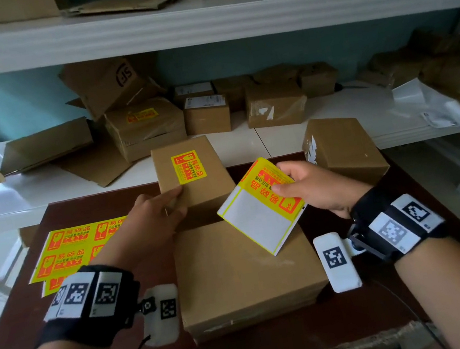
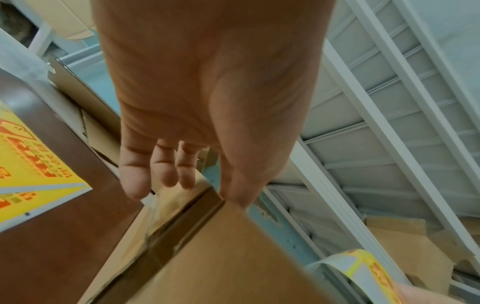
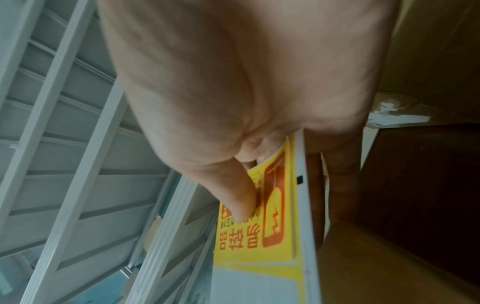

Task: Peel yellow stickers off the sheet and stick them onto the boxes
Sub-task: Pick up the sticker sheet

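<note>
A brown box [image 1: 204, 191] at the table's far middle carries a yellow fragile sticker [image 1: 189, 166] on top. My left hand [image 1: 172, 203] rests on its near-left corner, thumb on the top edge and fingers [image 2: 135, 176] fairly straight down the side of the box [image 2: 221, 257]. My right hand [image 1: 283, 178] pinches a small sticker sheet [image 1: 258, 218] above a large plain box [image 1: 245, 270]. One yellow sticker remains on the sheet [image 3: 259, 257] under my thumb [image 3: 241, 209], and the lower half is bare white backing. The right hand [image 3: 283, 201] has its fingers behind the sheet.
Full yellow sticker sheets [image 1: 75, 244] lie on the brown table [image 1: 370, 312] at the left. Another plain box [image 1: 344, 151] stands at the far right corner. Behind, a white shelf [image 1: 319, 115] holds several boxes, one of them [image 1: 146, 124] stickered. An upper shelf [image 1: 195, 20] overhangs.
</note>
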